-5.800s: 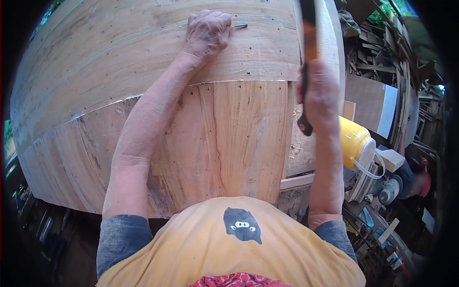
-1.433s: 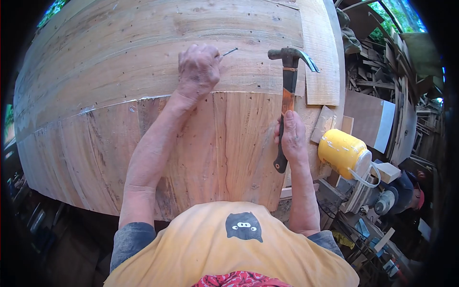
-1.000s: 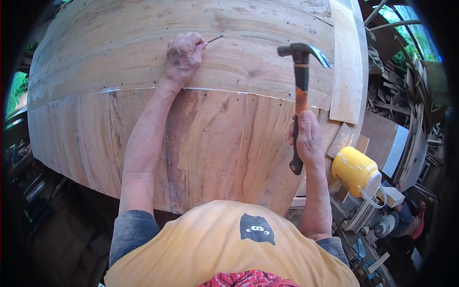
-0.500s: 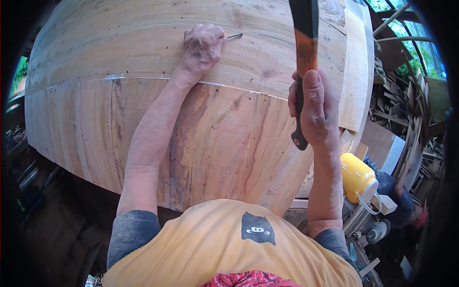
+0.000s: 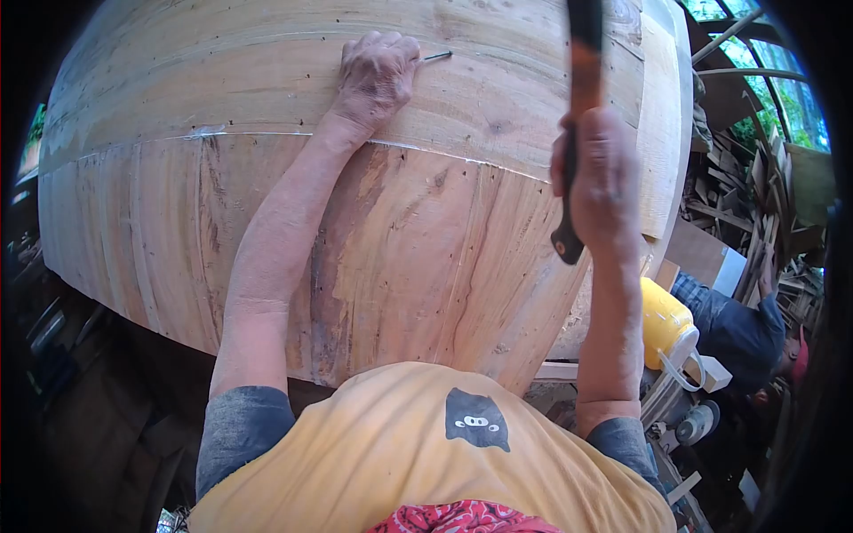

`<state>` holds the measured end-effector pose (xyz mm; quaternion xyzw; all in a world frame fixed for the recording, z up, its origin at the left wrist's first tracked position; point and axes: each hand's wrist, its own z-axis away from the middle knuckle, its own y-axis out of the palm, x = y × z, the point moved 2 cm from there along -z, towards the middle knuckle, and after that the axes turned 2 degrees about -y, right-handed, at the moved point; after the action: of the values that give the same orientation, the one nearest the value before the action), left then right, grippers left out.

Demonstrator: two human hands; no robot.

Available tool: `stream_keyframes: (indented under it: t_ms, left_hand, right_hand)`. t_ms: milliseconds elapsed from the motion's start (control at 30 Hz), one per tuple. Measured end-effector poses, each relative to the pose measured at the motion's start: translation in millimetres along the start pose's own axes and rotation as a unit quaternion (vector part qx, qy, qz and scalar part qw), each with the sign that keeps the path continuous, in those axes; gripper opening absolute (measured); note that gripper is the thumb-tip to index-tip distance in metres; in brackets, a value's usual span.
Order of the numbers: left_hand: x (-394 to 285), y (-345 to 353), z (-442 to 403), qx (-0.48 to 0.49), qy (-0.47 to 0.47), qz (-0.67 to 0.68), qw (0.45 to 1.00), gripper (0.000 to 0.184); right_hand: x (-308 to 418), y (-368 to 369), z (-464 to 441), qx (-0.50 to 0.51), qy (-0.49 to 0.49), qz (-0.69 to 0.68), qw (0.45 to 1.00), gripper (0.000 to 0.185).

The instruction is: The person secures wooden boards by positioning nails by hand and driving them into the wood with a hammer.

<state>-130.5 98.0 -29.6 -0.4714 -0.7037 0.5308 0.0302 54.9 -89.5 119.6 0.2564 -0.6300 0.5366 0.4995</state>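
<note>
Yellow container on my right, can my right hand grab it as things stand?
Probably not without letting go: the right hand is wrapped around the hammer, though the yellow container looks close, partly hidden by the right forearm.

- A single head-worn camera looks forward and steeply down from above the wearer's shirt (image 5: pixel 373 444), which fills the bottom middle, close to the lens.
- The wooden boards (image 5: pixel 418 240) spread across the middle and top, seen from above, within reach.
- The left hand (image 5: pixel 380 78) appears high in the frame, farther off; the right hand (image 5: pixel 607 186) looks nearer, and the top edge crops its hammer (image 5: pixel 585 80).
- The right side takes in the bucket (image 5: pixel 662 322) and, beyond it, another person (image 5: pixel 733 333).
- The wide lens bows outlines and leaves dark, rounded corners.
</note>
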Motion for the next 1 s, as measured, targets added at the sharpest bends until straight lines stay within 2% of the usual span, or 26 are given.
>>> stream_keyframes:
  t_ms: [67, 100, 167, 233, 267, 300, 367, 467, 567, 633, 667, 733, 800, 867, 933, 1000]
  left_hand:
    - [0, 0, 1, 0.003, 0.002, -0.007, 1.000, 0.007]
    - [0, 1, 0, 0.003, 0.002, -0.011, 1.000, 0.007]
    - [-1, 1, 0, -0.003, 0.003, -0.017, 1.000, 0.007]
    - [-1, 1, -1, -0.004, 0.002, -0.019, 1.000, 0.007]
    - [-1, 2, 0, -0.001, 0.001, -0.017, 1.000, 0.008]
    - [-1, 2, 0, -0.001, 0.000, -0.016, 1.000, 0.008]
    - [-2, 5, -4, 0.014, -0.008, -0.033, 0.999, 0.008]
    - [-3, 4, 2, 0.012, -0.003, -0.028, 1.000, 0.008]
    - [0, 3, 1, -0.002, 0.000, -0.030, 1.000, 0.008]
    - [0, 3, 0, 0.002, -0.004, -0.030, 1.000, 0.008]
    - [-1, 3, 0, 0.006, -0.009, -0.027, 1.000, 0.008]
    - [0, 1, -1, 0.004, -0.014, -0.023, 1.000, 0.007]
    - [-1, 1, 0, -0.003, -0.007, -0.018, 1.000, 0.008]
    - [-4, 0, 1, 0.014, -0.016, -0.018, 1.000, 0.008]
    - [4, -3, 0, 0.003, -0.021, -0.024, 0.999, 0.008]
    - [3, 6, -1, -0.017, -0.009, -0.006, 1.000, 0.008]
  right_hand:
    - [24, -7, -3, -0.042, -0.085, -0.058, 0.994, 0.058]
    - [35, -5, -2, -0.072, -0.101, -0.069, 0.990, 0.061]
    - [33, 0, -1, -0.069, -0.116, -0.061, 0.989, 0.055]
    - [-19, 6, -6, 0.007, -0.120, 0.099, 0.988, 0.053]
    - [-39, 17, -6, 0.015, -0.063, 0.199, 0.978, 0.053]
    - [-61, 22, -6, 0.071, 0.039, 0.285, 0.955, 0.053]
    - [-70, 20, -5, 0.095, 0.108, 0.275, 0.951, 0.055]
    - [-28, 11, 3, 0.069, 0.137, 0.122, 0.981, 0.057]
    - [17, -7, -3, 0.001, -0.035, -0.023, 0.999, 0.058]
    - [44, -11, -4, -0.080, -0.094, -0.078, 0.989, 0.057]
    - [42, -13, -6, -0.068, -0.122, -0.101, 0.985, 0.059]
    - [-5, -4, -11, -0.045, -0.118, 0.039, 0.991, 0.059]
    - [-60, 14, -15, 0.033, -0.005, 0.149, 0.988, 0.055]
    - [-73, 21, -9, 0.074, 0.137, 0.146, 0.977, 0.051]
    - [-64, 22, 0, 0.036, 0.195, 0.065, 0.978, 0.049]
    - [-66, 15, 25, 0.026, 0.191, 0.024, 0.981, 0.049]
